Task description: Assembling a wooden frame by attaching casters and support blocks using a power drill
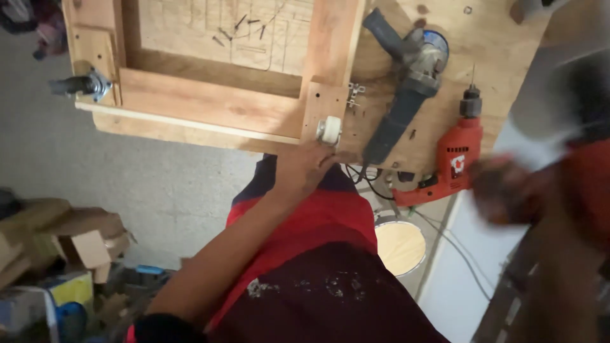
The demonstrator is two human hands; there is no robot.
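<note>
A wooden frame [210,101] lies on a plywood bench top [445,38]. A small white caster wheel [329,130] is fixed at the frame's near corner, and a black caster [79,86] sticks out at its left corner. My left hand [305,168] rests against the bench edge just below the white wheel, fingers stretched to the right, holding nothing. My right hand [508,190] is a dark blur at the right, close to the grip of a red power drill [454,162]. Whether it holds anything cannot be made out.
A grey angle grinder [406,89] lies on the bench beside the frame, with small screws [352,95] next to it. Loose nails [244,28] lie on the frame's panel. Below the bench are a round wooden disc [399,246], cables and cardboard boxes [76,241].
</note>
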